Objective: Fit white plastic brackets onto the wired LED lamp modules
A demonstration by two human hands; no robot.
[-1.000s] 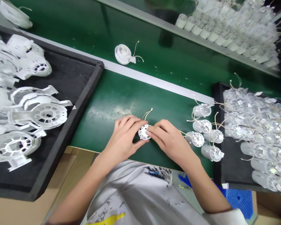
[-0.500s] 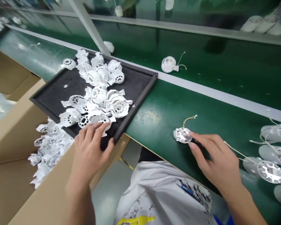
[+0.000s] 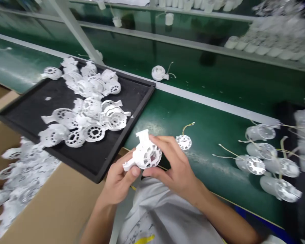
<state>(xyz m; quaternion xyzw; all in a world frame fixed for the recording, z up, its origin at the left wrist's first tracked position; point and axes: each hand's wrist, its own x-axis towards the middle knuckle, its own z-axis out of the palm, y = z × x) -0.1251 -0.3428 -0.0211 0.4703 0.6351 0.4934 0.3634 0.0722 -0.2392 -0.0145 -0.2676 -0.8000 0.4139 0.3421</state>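
Between both hands, above the bench's front edge, is a white plastic housing (image 3: 144,154) with a spoked round face and two projecting tabs. My left hand (image 3: 120,179) grips its lower left side, thumb near the lower tab. My right hand (image 3: 176,166) is closed around its right side, with thumb below and fingers above. On the green bench just beyond my right hand lies a small round spoked part (image 3: 184,142) with yellowish wires. To the left, a black tray (image 3: 91,164) holds several similar white housings (image 3: 94,132) in a loose heap.
A cardboard box (image 3: 58,203) full of white housings stands below the tray. Clear cylinders with wires (image 3: 256,165) lie on the right of the bench (image 3: 205,112). A wired white part (image 3: 159,73) sits beyond the pale strip. A shelf (image 3: 188,40) and slanted post (image 3: 76,32) stand behind.
My left hand has left the tray and come to the middle. My right hand has let go of the small wired part and moved left. Both now hold a white housing. The view has shifted right.
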